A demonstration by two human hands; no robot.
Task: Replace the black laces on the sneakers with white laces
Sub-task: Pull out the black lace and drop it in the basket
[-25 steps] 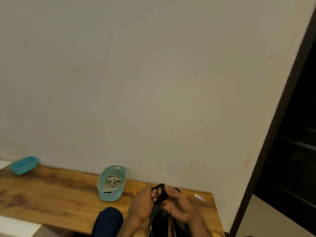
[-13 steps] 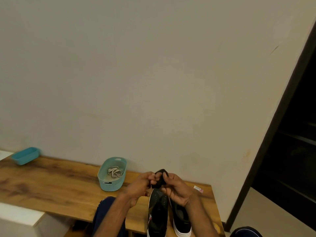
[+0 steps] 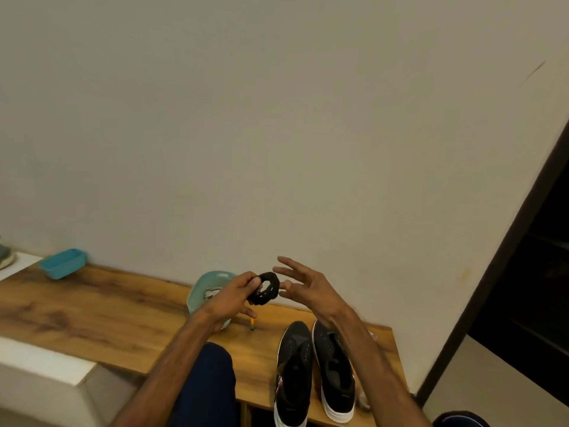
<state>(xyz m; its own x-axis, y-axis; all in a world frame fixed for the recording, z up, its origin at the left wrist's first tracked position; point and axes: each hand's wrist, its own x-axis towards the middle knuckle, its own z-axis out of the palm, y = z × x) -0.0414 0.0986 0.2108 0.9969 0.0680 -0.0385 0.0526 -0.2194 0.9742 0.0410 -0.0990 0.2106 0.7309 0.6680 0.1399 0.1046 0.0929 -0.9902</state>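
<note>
The left hand [image 3: 235,295] pinches a coiled black lace [image 3: 265,288] beside the spread-fingered right hand [image 3: 303,288], above two sneakers [image 3: 314,371].

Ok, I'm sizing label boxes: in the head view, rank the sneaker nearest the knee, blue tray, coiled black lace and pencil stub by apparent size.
1. sneaker
2. blue tray and coiled black lace: alike, tray sits farther off
3. pencil stub
</note>
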